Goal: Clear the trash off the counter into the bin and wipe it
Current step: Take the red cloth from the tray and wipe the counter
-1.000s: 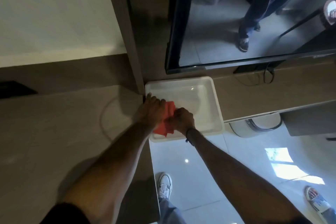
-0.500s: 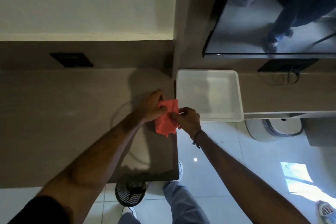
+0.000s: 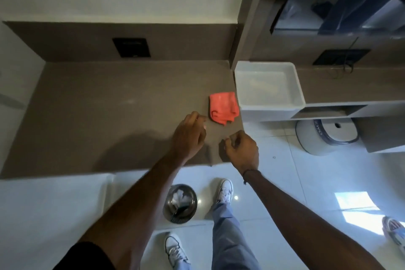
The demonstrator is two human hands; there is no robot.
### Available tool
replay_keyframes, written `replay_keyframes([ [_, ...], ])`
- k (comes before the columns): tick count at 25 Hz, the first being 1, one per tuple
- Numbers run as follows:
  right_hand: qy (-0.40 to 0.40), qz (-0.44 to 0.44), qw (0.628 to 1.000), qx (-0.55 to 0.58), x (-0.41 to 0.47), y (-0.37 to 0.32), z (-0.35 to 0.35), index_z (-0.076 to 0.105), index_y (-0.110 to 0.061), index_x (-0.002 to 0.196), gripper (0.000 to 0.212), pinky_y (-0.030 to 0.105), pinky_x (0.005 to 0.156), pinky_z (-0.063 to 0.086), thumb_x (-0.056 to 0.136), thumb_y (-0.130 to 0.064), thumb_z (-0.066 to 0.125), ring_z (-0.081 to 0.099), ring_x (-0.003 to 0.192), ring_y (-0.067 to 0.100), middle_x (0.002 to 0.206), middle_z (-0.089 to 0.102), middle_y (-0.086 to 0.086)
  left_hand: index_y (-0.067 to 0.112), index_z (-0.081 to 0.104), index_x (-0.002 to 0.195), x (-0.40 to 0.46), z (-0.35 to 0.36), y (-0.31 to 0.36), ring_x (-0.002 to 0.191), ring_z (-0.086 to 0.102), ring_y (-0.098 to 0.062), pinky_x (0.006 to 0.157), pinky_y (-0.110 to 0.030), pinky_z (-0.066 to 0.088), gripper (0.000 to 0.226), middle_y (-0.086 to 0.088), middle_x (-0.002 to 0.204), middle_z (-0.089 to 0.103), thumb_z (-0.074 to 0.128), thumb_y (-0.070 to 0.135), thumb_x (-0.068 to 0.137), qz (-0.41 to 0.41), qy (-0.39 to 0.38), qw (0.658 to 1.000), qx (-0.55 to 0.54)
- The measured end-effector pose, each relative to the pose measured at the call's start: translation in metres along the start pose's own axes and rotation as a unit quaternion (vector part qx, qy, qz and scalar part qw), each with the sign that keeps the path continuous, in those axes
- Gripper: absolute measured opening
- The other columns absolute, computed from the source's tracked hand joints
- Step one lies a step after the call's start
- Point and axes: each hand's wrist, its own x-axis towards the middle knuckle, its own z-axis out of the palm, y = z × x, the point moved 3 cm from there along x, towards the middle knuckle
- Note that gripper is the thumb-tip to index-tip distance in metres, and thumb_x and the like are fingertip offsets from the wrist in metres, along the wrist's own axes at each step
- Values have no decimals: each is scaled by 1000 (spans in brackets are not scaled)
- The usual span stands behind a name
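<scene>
A folded red cloth (image 3: 223, 107) lies on the brown counter (image 3: 109, 105) near its right end, beside the white tub. My left hand (image 3: 189, 136) hovers just below-left of the cloth, fingers loosely curled, holding nothing. My right hand (image 3: 242, 149) is over the counter's front right corner, fingers curled in, empty. Neither hand touches the cloth. A small metal bin (image 3: 180, 203) with white crumpled trash inside stands on the floor below the counter's front edge.
A white plastic tub (image 3: 295, 85) sits on a lower shelf right of the counter. A round white robot vacuum (image 3: 328, 136) rests on the floor beneath. A black wall socket (image 3: 131, 47) is on the backsplash. Another person's shoe (image 3: 394, 234) shows at the far right.
Both hands let go of the red cloth, which now lies folded on the counter. The hands have drawn back toward the front edge, and the view has tilted down to show the bin.
</scene>
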Motion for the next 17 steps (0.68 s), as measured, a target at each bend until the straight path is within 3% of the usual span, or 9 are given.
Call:
replay_keyframes([
  [4,-57,-16,998,-17,-81,11,52,59,-22,76,11,28,58,49,79,-33,61,60,61,17,66,63,-5,5,66,104,-99,0,-17,87,61,-28,72,-40,54,21,-11,97,66,47,12,96,14,7,1000,-8],
  [8,-159,32,985,-51,-124,46,113,63,-26,90,19,18,54,38,81,-43,59,59,63,13,71,68,-8,10,63,106,-182,32,-50,84,65,-25,66,-35,55,22,-6,96,68,45,20,99,-53,-67,996,-18],
  [13,-238,141,960,-53,-123,123,209,63,-28,92,32,13,53,32,73,-52,59,55,60,1,62,66,-12,8,59,116,-259,138,-133,105,62,-30,84,-44,57,23,-12,115,65,52,19,98,-260,-132,954,-68],
  [17,-278,184,939,-91,-108,204,312,65,-23,107,42,22,65,45,76,-51,61,68,86,22,79,74,-5,3,55,119,-310,247,-219,112,59,-36,89,-46,51,29,-19,120,59,58,14,92,-433,-175,882,-65],
])
